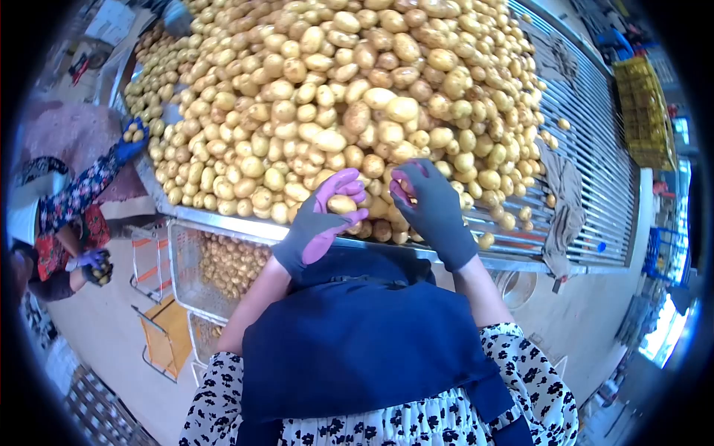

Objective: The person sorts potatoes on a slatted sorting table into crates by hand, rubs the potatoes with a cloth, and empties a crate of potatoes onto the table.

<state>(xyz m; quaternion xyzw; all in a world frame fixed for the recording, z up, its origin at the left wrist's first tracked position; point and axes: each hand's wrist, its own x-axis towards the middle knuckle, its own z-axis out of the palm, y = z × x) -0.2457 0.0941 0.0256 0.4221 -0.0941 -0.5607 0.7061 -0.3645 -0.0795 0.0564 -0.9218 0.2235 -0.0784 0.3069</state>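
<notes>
1. Left grey-and-purple gloved hand (323,217): palm inward, fingers and thumb around an oval yellow potato (341,204).
2. Right grey-and-purple gloved hand (430,202): fingers curled inward; can't tell if gripping.
3. Potato's at near side of heaped yellow-brown potatoes (320,97), slatted metal bench (599,160).

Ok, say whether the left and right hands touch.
Apart: the head view shows potatoes through a plain gap between left hand and right hand.

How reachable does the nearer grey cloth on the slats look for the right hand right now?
Probably yes: between the right hand and the grey cloth I see only loose potatoes on the slats, which look low enough to pass over.
</notes>
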